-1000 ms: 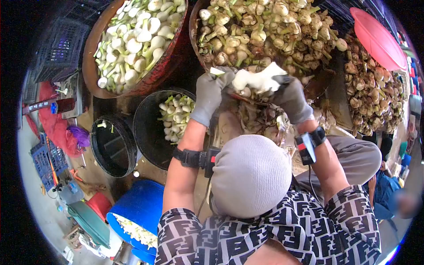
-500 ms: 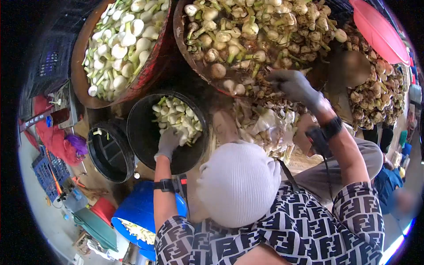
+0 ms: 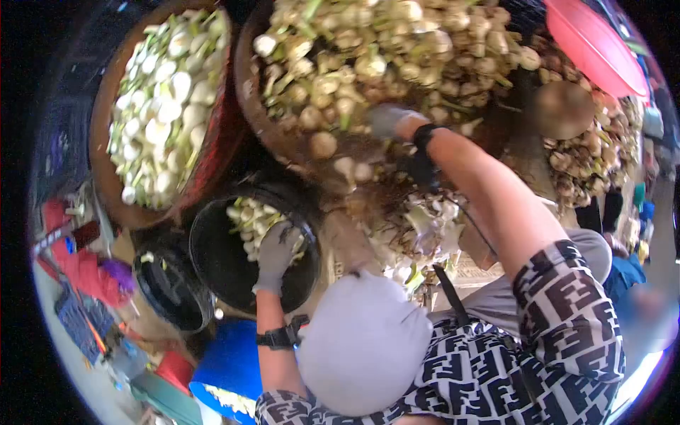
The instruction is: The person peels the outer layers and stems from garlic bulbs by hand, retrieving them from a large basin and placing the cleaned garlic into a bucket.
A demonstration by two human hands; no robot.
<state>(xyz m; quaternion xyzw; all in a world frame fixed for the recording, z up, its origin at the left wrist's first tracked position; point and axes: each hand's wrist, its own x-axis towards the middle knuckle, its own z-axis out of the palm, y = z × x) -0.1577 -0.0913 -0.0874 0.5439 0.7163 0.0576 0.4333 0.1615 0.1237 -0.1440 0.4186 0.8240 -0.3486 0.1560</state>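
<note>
My left hand, in a pale glove, is inside a round black bucket, over a heap of trimmed white garlic bulbs. Its fingers are blurred, and whether they hold a bulb is not clear. My right hand, in a grey glove, reaches across the large round tub of untrimmed garlic bulbs with stems and roots. Motion smears its fingers, so their grip cannot be made out. Between my legs lies a pile of garlic leaves and peelings.
Another large tub at the upper left is full of clean white garlic. An empty-looking black basket stands beside the bucket, near a blue barrel. At the upper right, a pink basin is above more dirty garlic.
My right hand has moved left and farther over the untrimmed garlic, its arm stretching out. My left hand stays in the black bucket. The whole view has shifted and tilted.
</note>
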